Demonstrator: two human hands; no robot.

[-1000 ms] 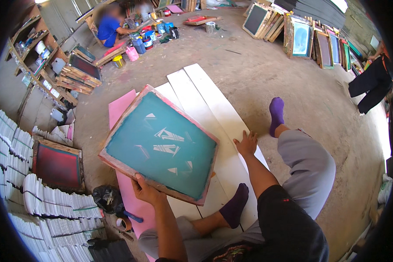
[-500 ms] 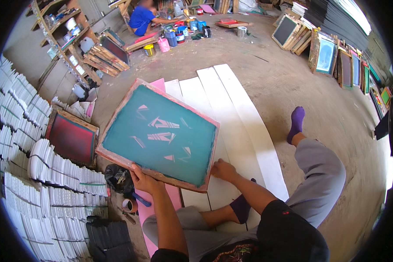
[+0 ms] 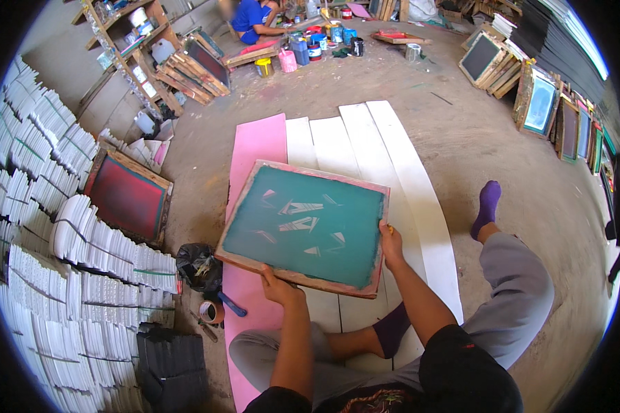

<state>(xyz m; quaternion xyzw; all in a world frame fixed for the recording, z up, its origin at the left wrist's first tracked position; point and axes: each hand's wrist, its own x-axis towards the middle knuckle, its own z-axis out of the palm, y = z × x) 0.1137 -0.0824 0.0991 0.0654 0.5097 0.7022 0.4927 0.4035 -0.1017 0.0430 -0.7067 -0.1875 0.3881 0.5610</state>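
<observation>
A wooden-framed printing screen (image 3: 337, 256) with green mesh and pale angular marks is held up between my two hands. My left hand (image 3: 282, 289) grips the frame's near edge, with its fingers tucked underneath. On the right edge my right hand (image 3: 391, 246) is closed round the wood, and a small yellowish bit shows by its fingers. Beneath the screen lie a pink sheet (image 3: 258, 148) and several long white sheets (image 3: 410, 172); whether the frame touches them I cannot tell.
Tied white stacks (image 3: 117, 241) rise at the left, beside a red-meshed screen (image 3: 127, 196). A black plastic bag (image 3: 200, 267), a tape roll (image 3: 211, 312) and a blue-handled tool (image 3: 233, 304) lie left of the pink sheet. Someone in blue (image 3: 249, 20) sits among paint cans (image 3: 315, 51).
The screen has come nearer and to the right, turned more level, uncovering more pink sheet. My right hand has moved up onto its right edge. The view has shifted slightly left.
</observation>
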